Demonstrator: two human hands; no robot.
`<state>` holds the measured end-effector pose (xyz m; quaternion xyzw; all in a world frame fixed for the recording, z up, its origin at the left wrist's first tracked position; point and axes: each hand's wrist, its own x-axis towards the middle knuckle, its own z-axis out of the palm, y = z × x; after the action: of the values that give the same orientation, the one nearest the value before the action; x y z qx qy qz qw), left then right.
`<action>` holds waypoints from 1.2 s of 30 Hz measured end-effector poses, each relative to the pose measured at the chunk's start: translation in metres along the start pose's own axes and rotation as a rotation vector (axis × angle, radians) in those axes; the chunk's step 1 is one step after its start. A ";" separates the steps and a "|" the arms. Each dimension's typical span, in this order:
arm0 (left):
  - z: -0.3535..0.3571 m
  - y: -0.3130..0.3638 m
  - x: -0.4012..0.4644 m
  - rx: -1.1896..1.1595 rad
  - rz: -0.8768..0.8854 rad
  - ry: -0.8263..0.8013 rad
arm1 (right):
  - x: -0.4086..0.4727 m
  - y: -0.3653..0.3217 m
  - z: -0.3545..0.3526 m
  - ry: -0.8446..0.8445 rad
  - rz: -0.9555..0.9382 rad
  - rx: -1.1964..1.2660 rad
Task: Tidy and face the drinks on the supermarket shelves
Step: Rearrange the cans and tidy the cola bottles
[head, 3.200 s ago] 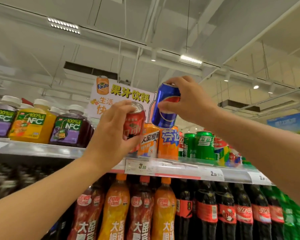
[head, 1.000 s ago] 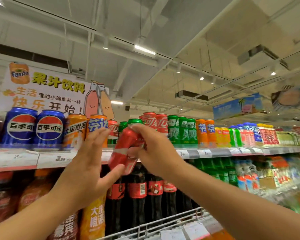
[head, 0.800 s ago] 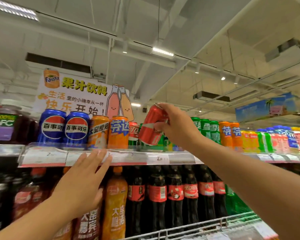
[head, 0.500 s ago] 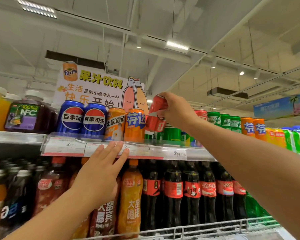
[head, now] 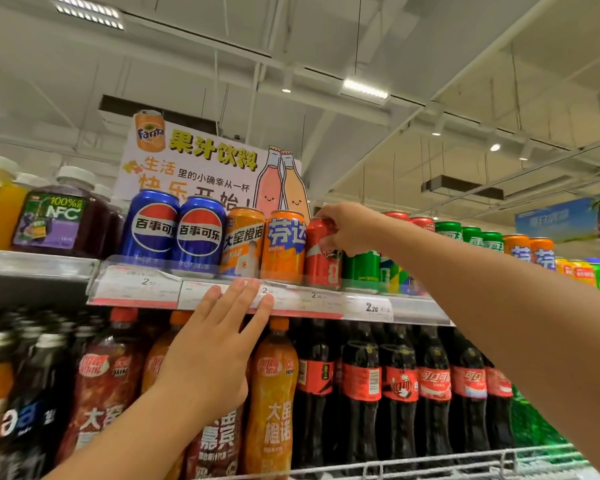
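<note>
A red cola can (head: 321,254) stands upright on the top shelf, right of an orange Fanta can (head: 283,245). My right hand (head: 349,230) grips the red can near its top, fingers curled round it. To the left stand another orange can (head: 242,242) and two blue Pepsi cans (head: 175,232). My left hand (head: 219,344) is raised with straight fingers, fingertips touching the price strip (head: 371,308) on the shelf's front edge, and holds nothing. Green cans (head: 362,270) stand right of the red can, partly hidden by my right arm.
Juice bottles (head: 59,220) fill the shelf's left end. Green and orange cans (head: 492,242) run on to the right. Below stand tall cola bottles (head: 399,386) and orange soda bottles (head: 274,393) behind a wire rail (head: 430,462). A Fanta sign (head: 201,161) rises behind the cans.
My right hand has brought the red can from in front of the shelf down onto it, beside the orange can. My left hand let go of the can and came up to the price strip.
</note>
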<state>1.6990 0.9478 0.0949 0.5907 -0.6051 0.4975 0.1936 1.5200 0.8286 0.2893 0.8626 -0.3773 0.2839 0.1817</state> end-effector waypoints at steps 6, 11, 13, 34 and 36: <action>0.003 0.001 0.000 -0.008 0.001 -0.005 | -0.011 -0.016 0.002 -0.044 0.097 -0.061; 0.011 0.002 0.000 -0.007 -0.026 -0.013 | -0.100 -0.022 0.045 0.676 -0.243 0.287; 0.014 0.004 0.000 -0.016 -0.041 -0.012 | -0.147 -0.016 0.083 0.639 -0.278 0.394; 0.018 0.003 -0.001 -0.013 -0.052 -0.046 | -0.089 -0.009 0.161 0.150 0.423 0.592; 0.018 0.003 -0.002 -0.023 -0.053 -0.041 | -0.090 -0.011 0.161 0.214 0.459 0.548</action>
<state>1.7027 0.9329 0.0846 0.6144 -0.5988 0.4728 0.2011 1.5352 0.8002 0.1070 0.7376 -0.4497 0.4963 -0.0857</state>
